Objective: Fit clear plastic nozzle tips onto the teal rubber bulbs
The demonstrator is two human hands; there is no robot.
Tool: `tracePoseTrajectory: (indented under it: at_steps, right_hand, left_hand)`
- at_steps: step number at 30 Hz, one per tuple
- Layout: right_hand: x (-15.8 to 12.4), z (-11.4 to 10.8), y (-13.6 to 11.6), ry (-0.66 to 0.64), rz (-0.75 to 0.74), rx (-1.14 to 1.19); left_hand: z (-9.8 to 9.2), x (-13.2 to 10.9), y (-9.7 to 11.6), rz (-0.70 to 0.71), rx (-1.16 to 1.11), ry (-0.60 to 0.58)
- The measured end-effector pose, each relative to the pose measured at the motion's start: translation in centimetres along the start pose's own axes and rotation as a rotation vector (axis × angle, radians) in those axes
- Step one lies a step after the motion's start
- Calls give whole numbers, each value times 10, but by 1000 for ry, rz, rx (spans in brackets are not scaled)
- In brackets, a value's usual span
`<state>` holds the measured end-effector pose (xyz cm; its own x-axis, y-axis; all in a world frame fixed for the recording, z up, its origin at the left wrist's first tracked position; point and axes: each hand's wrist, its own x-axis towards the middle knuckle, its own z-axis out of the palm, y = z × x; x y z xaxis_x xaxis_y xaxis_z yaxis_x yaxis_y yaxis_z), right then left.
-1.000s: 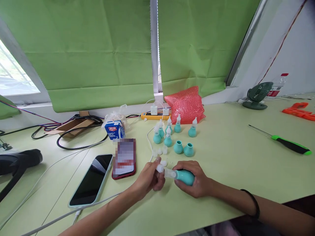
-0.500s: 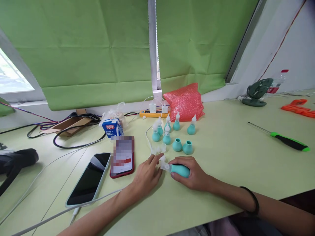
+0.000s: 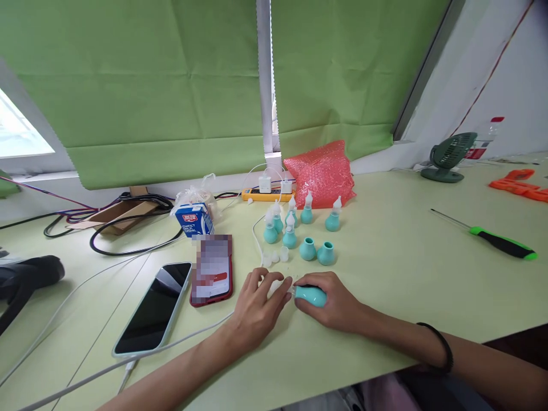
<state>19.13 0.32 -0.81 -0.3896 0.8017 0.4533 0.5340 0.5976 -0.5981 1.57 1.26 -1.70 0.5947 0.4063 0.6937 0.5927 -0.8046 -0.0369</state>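
Note:
My right hand [image 3: 327, 299] is wrapped round a teal squeeze bulb [image 3: 311, 295] lying sideways just above the table, its narrow end toward the left. At that end my left hand [image 3: 263, 302] closes its fingers round a clear plastic tip [image 3: 276, 285], mostly hidden behind the fingers. Behind the hands stand two teal bulbs with open necks, one of them a bare bulb [image 3: 326, 253] at the right. Several upright bulbs with clear tips [image 3: 333, 216] are grouped farther back. A few small translucent caps [image 3: 275, 258] lie in front of that group.
Left of my hands lie a red-cased phone [image 3: 212, 271] and a phone on a cable [image 3: 154, 308]. Behind are a milk carton [image 3: 194, 221], a yellow power strip [image 3: 265, 196] and a pink bubble-wrap bag [image 3: 321, 176]. A screwdriver [image 3: 500, 240] and small fan [image 3: 449, 157] are at right.
My left fingers have shifted right and curled round the clear tip, now covering most of it. My right hand still holds the bulb, nearly in place.

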Motion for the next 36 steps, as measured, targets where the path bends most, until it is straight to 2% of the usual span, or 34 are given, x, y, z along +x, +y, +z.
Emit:
tracePoseTrajectory:
  at_steps: [3,7,11,17,20,28,31,36]
  right_hand:
    - [-1,1,-1,5,-4,-6]
    - [-4,5,3,48,-22,-38]
    - [-5,9,7,80,-87,-120]
    - [-5,9,9,75,-160,-273]
    - [-7,9,9,61,-189,-330]
    - [-8,12,7,50,-226,-376]
    - [-8,11,5,43,-236,-378]
    - [-7,9,5,61,-235,-346]
  left_hand:
    - [1,-3,-2,60,67,69]
    - [-1,-4,-1,131,99,56]
    - [-1,-3,-2,159,72,17]
    - [-8,5,-7,134,-14,-109]
    - [-14,9,-6,152,35,-161]
    - [-12,6,4,394,330,-197]
    - [-16,11,3,425,331,-231]
    - [-24,20,-1,392,264,-275]
